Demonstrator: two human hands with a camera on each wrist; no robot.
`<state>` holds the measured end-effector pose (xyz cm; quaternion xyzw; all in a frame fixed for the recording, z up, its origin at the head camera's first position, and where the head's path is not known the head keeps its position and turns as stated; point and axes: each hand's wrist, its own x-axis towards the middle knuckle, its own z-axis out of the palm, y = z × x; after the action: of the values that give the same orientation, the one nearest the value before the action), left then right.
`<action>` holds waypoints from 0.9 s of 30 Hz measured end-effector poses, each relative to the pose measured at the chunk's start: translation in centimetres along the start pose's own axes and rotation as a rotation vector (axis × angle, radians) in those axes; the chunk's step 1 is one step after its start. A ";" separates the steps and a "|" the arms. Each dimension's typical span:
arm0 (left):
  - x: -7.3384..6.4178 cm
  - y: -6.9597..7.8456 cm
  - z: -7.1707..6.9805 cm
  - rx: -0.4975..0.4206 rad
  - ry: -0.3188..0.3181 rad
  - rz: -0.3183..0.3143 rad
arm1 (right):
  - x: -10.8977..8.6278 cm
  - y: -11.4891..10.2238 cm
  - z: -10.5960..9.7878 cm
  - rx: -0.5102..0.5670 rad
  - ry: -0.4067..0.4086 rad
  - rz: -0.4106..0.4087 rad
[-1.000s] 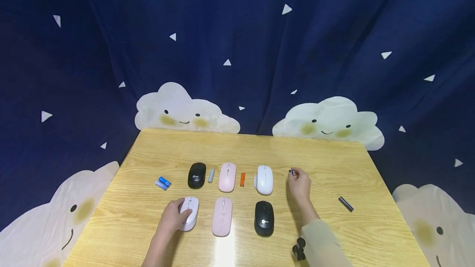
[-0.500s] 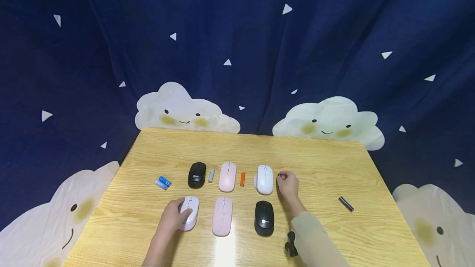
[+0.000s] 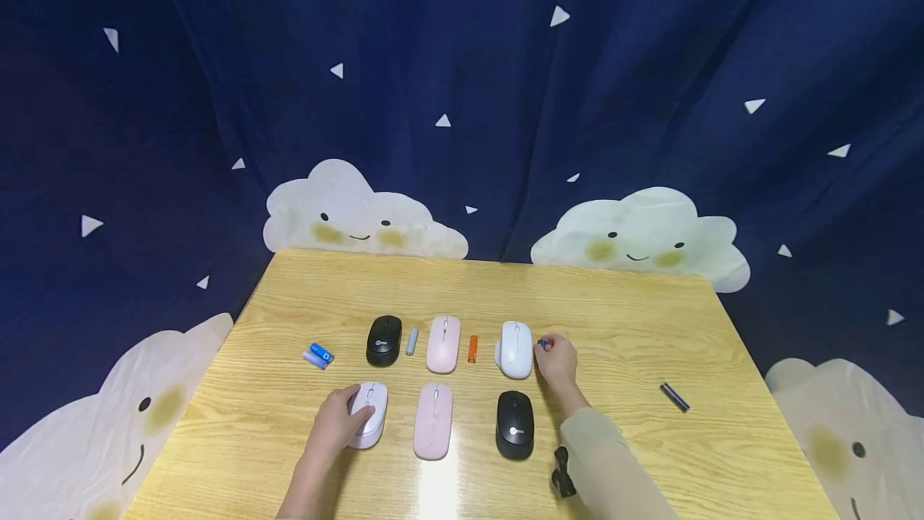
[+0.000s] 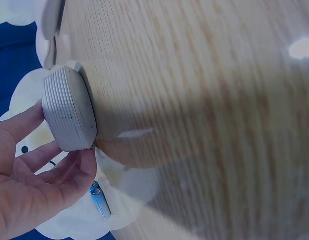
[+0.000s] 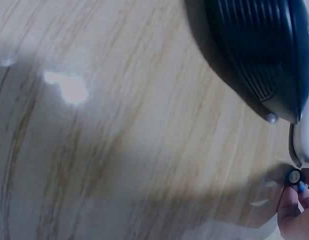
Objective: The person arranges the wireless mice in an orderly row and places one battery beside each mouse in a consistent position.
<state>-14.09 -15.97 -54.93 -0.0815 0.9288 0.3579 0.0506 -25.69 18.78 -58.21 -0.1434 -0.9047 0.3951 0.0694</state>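
Observation:
My left hand (image 3: 335, 424) grips a white computer mouse (image 3: 369, 416) at the front left of the table, thumb on one side and fingers on the other. In the left wrist view its ribbed side (image 4: 62, 112) faces the camera. My right hand (image 3: 559, 363) is at the table just right of another white mouse (image 3: 516, 350) in the back row. Between its thumb and fingers it pinches a small battery (image 5: 294, 176), whose round end shows in the right wrist view. Some blue also shows at the fingertips; the rest is hidden by the hand.
Pink mice (image 3: 443, 345) and black mice (image 3: 515, 425) stand in two rows. A grey battery (image 3: 411, 342) and an orange battery (image 3: 472, 349) lie between the back mice. Two blue batteries (image 3: 318, 355) lie left, a dark battery (image 3: 674, 397) right. A dark blue curtain (image 3: 462, 103) hangs behind.
My right hand has moved left with the battery, from apart on the right to close beside the white back mouse. The left hand stays on its mouse.

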 end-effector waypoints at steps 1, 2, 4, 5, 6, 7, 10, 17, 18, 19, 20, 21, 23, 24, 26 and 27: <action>0.0 0.0 0.0 0.000 0.000 -0.001 | 0.0 0.0 0.0 -0.004 0.001 0.001; 0.0 0.1 0.0 -0.004 0.001 -0.001 | 0.1 0.0 0.1 -0.010 0.001 0.004; 0.0 0.0 0.0 -0.010 0.002 -0.002 | 0.1 0.1 0.1 -0.019 0.005 0.005; 0.0 -0.1 0.1 -0.015 0.010 0.005 | 0.1 0.1 0.2 -0.023 0.005 0.006; 0.0 -0.2 0.2 -0.019 0.016 0.008 | 0.1 0.1 0.2 -0.026 0.004 0.007; 0.0 -0.2 0.2 -0.022 0.023 0.010 | 0.1 0.1 0.2 -0.028 0.002 0.010; 0.0 -0.5 0.5 -0.016 0.045 0.019 | 0.1 0.1 0.2 -0.032 -0.002 0.005; 0.0 -0.2 0.2 -0.020 0.008 -0.016 | -0.1 0.1 0.0 -0.028 -0.008 -0.010; -0.1 -0.2 0.1 -0.018 0.004 -0.018 | 0.0 0.1 0.0 -0.026 -0.010 -0.013; 0.0 -0.1 0.1 -0.011 0.003 -0.015 | 0.0 0.1 0.0 -0.025 -0.011 -0.015; 0.0 -0.1 0.1 -0.007 0.003 -0.013 | 0.0 0.2 0.0 -0.024 -0.011 -0.016; 0.0 -0.2 0.1 -0.005 0.004 -0.012 | 0.0 0.2 0.0 -0.023 -0.011 -0.017; 0.1 -0.3 0.2 -0.005 0.004 -0.013 | 0.0 0.2 0.1 -0.020 -0.013 -0.017; 0.1 -0.3 0.2 -0.008 0.004 -0.015 | 0.0 0.2 0.1 -0.020 -0.013 -0.016; 0.1 -0.3 0.2 -0.011 0.003 -0.016 | 0.0 0.2 0.1 -0.019 -0.016 -0.015; 0.1 -0.3 0.2 -0.013 0.001 -0.018 | 0.0 0.1 0.0 -0.015 -0.019 -0.016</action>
<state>-14.13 -16.09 -55.32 -0.0901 0.9258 0.3633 0.0528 -25.64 18.85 -58.32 -0.1330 -0.9094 0.3891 0.0631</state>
